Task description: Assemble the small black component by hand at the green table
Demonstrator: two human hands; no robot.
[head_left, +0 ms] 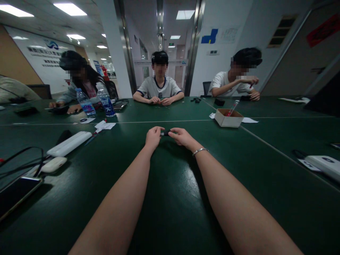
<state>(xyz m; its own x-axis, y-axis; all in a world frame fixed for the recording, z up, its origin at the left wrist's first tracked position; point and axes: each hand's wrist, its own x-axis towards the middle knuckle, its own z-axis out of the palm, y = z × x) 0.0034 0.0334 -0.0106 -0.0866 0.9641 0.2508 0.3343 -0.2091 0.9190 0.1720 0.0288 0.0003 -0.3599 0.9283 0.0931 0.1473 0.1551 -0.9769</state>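
A small black stick with a silver end (165, 133) is held level just above the green table (170, 198), between my two hands. My left hand (153, 137) is closed in a pinch at its silver end. Opposite it, my right hand (183, 137), with a bracelet (200, 151) on the wrist, grips the black end between thumb and fingers. The fingers cover part of the stick, and its exact kind is too small to make out.
To the left lie a white power bank (69, 143), a white rounded case (54, 164), cables and a phone (20, 193). Two bottles (106, 104) stand farther back. An open box (228, 119) sits at right. Several people (160, 85) sit across the table.
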